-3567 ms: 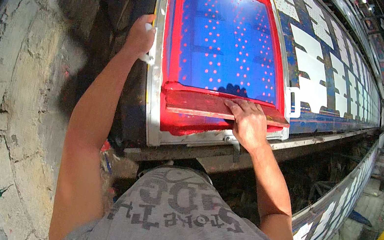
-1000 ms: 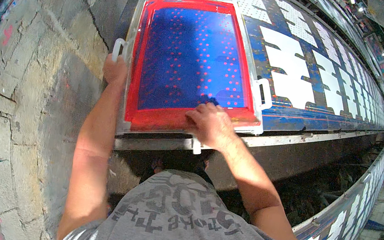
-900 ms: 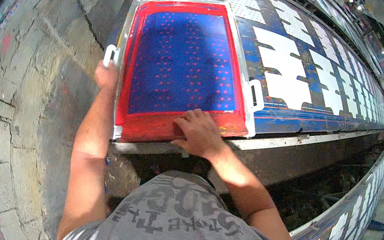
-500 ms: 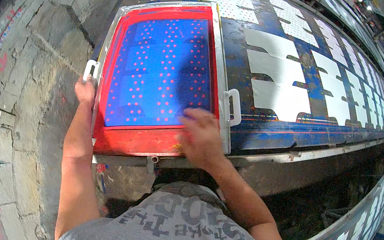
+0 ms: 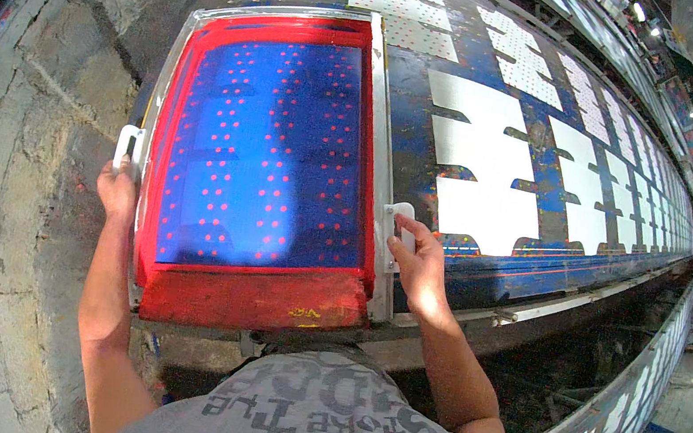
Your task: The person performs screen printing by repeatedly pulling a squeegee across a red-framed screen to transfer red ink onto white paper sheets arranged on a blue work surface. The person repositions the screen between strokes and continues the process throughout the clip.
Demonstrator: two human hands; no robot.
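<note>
A screen-printing frame (image 5: 378, 154) lies in front of me at the near left end of a long table. Its blue mesh (image 5: 253, 149) carries rows of small red dots, with red ink along the inner border. At its left side, my left hand (image 5: 117, 189) is closed round a white handle (image 5: 125, 146). The fingers of my right hand (image 5: 422, 264) curl round the matching right handle (image 5: 401, 214), thumb on top. A wide red strip (image 5: 254, 297) forms the frame's near end. What lies beneath the mesh is mostly hidden.
Rows of white cut fabric panels (image 5: 489, 162) lie along the dark, blue-stained table (image 5: 403, 135); those in the far row bear dots. A metal rail (image 5: 548, 305) edges its near side. Left stands a rough block wall (image 5: 46, 127). Another panel-covered table (image 5: 618, 409) runs at lower right.
My right hand has gone from over the mesh's near right corner to the right handle and taken hold of it. My left hand keeps its handle. The frame appears slightly larger and lower in view.
</note>
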